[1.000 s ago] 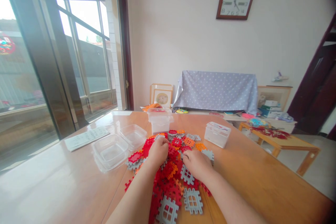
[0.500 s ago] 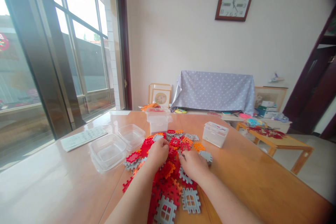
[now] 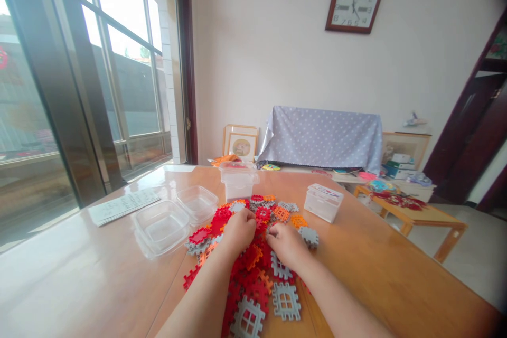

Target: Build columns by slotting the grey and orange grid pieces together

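Observation:
My left hand (image 3: 240, 231) is over the middle of a pile of toothed plastic building pieces, its fingers bent together and pointing right. Across a small gap, my right hand (image 3: 288, 244) is closed too, thumb and fingertips turned left. Whatever either hand pinches is hidden or too small to name. Red pieces (image 3: 222, 217) lie around my left hand. A grey window-shaped piece (image 3: 280, 266) lies just below my right hand, and a grey solid piece (image 3: 308, 237) is to its right. Two more grey window pieces, one of them nearest me (image 3: 248, 318), rest at the front.
Clear open containers (image 3: 161, 226) and a printed sheet (image 3: 123, 206) are on the left of the wooden table (image 3: 380, 269). Stacked clear boxes (image 3: 238, 185) stand behind the pile, and a lidded clear box (image 3: 324, 203) at the right. Beyond is a low wooden stool (image 3: 431, 215).
My right hand has shifted slightly left, toward my left hand, which stays almost in place. The whole view has moved a little.

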### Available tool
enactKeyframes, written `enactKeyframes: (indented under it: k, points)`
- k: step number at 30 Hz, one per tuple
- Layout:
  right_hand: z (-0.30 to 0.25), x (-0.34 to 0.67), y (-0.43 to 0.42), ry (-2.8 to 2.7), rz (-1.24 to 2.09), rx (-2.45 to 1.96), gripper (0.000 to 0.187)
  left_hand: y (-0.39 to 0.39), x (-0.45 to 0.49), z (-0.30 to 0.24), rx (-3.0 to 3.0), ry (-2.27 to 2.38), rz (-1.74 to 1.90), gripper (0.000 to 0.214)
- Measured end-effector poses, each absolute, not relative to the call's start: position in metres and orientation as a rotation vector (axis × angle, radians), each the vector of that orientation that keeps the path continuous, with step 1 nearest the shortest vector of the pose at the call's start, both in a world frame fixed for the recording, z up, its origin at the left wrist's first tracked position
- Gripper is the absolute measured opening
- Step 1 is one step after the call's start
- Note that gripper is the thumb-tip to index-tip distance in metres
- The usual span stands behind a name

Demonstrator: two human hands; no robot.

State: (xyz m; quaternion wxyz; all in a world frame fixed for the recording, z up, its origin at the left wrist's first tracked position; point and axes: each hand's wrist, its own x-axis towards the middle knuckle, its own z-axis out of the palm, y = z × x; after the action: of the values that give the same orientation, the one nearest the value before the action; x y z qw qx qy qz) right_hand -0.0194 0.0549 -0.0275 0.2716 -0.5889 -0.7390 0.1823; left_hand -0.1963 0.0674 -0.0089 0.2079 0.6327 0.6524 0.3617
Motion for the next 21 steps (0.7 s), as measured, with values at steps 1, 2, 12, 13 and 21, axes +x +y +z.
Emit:
enactKeyframes:
  k: [1,2,12,13,21]
  points:
    - [-0.031,-0.02,0.057,-1.938,0.545,-1.544,0.015,0.067,-0.196,-0.009,1.76,1.813,1.01,0.02]
    - [-0.034,-0.021,0.06,-1.888,0.593,-1.506,0.013,0.068,-0.196,-0.009,1.759,1.81,1.014,0.02]
    - [-0.022,-0.024,0.053,-1.511,1.056,-1.138,0.021,0.068,-0.198,-0.005,1.745,1.791,1.074,0.021]
    - [-0.018,-0.023,0.052,-1.484,1.062,-1.123,0.023,0.069,-0.198,-0.005,1.745,1.79,1.082,0.021]
    - [-0.011,-0.008,0.057,-1.353,1.042,-1.119,0.032,0.068,-0.2,0.0,1.609,1.76,1.423,0.029]
